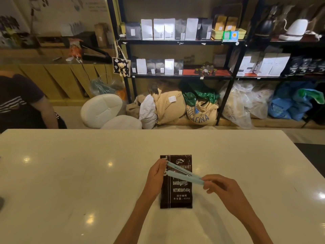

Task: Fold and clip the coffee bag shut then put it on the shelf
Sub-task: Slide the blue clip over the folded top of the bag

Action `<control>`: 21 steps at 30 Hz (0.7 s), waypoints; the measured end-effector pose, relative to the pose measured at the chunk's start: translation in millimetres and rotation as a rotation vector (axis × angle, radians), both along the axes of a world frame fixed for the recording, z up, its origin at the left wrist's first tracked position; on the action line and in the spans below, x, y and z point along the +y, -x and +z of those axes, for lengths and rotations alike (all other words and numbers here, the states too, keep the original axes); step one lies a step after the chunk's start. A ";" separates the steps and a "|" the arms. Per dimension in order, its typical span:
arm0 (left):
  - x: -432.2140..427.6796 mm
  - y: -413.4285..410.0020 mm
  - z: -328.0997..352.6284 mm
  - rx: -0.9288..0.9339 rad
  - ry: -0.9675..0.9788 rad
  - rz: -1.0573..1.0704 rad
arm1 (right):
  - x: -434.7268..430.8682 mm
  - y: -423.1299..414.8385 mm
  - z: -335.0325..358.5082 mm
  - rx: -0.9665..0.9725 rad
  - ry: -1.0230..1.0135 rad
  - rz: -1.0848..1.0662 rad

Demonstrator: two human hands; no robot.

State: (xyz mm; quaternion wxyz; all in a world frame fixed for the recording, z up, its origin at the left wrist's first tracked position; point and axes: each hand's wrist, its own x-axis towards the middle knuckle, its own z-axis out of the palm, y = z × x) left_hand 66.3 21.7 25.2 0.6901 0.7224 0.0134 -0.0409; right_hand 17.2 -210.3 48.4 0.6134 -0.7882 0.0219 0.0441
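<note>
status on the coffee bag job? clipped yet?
Not clipped yet. The coffee bag lies flat on the white table; whether its top is already folded is unclear. In hand: the light blue clip, sprung open in a V above the bag, left hand at its open ends, right hand at the hinge end. Left: clamping it on, then moving the bag to the black shelf.

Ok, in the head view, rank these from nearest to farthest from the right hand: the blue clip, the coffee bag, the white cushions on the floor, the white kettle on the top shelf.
1. Blue clip: held in the right hand at its hinged end.
2. Coffee bag: flat on the table, just left of that hand.
3. White cushions: on the floor beyond the table, far left.
4. White kettle: top shelf, far right.
</note>
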 end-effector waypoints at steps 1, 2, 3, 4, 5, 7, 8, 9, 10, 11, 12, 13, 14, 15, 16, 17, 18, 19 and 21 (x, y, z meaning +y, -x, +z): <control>1.6 -0.2 0.0 -0.007 -0.008 -0.058 | -2.3 0.2 3.2 -0.039 0.005 -0.029; 3.6 -1.3 -2.0 -0.017 -0.033 -0.110 | -6.7 0.3 6.8 -0.076 0.010 -0.054; 5.5 -2.1 -5.0 -0.032 -0.048 -0.149 | -13.5 -0.2 10.6 -0.113 0.007 -0.090; 7.6 -2.4 -8.1 -0.038 -0.057 -0.174 | -23.8 -0.9 14.5 -0.146 0.006 -0.135; 9.2 -2.3 -11.1 -0.046 -0.066 -0.179 | -36.9 -1.5 17.9 -0.172 0.015 -0.180; 10.6 -0.1 -13.0 -0.066 -0.044 -0.155 | -63.6 -3.6 20.4 -0.182 0.072 -0.231; 10.4 1.4 -13.8 -0.053 -0.008 -0.133 | -72.4 -5.5 19.5 -0.169 0.112 -0.234; 9.4 2.8 -13.1 -0.017 0.051 -0.109 | -75.6 -8.3 17.7 -0.151 0.141 -0.228; 8.3 3.3 -12.3 0.027 0.107 -0.087 | -72.6 -12.3 14.9 -0.131 0.152 -0.216; 6.6 3.8 -12.0 0.063 0.156 -0.063 | -65.5 -16.7 10.5 -0.113 0.148 -0.197; 4.8 4.1 -13.5 0.096 0.182 -0.035 | -55.7 -21.2 5.5 -0.099 0.131 -0.181; 2.7 5.2 -14.1 0.117 0.203 -0.013 | -44.2 -25.6 0.8 -0.089 0.098 -0.169; 1.5 6.3 -15.3 0.130 0.216 0.008 | -33.1 -29.4 -3.5 -0.083 0.060 -0.161; 0.2 8.0 -14.9 0.141 0.233 0.025 | -22.7 -32.5 -6.8 -0.080 0.034 -0.150; -0.2 9.5 -15.3 0.155 0.248 0.039 | -12.7 -35.0 -8.7 -0.082 0.029 -0.134; -0.9 10.5 -15.5 0.168 0.265 0.049 | -4.3 -37.1 -9.9 -0.082 0.037 -0.117; -1.3 11.8 -15.1 0.176 0.281 0.055 | 2.7 -38.8 -11.0 -0.081 0.041 -0.100; -1.4 12.5 -14.2 0.182 0.294 0.063 | 8.5 -40.4 -11.9 -0.076 0.041 -0.091; -1.5 11.9 -14.5 0.190 0.314 0.091 | 16.5 -42.6 -12.2 -0.072 0.027 -0.095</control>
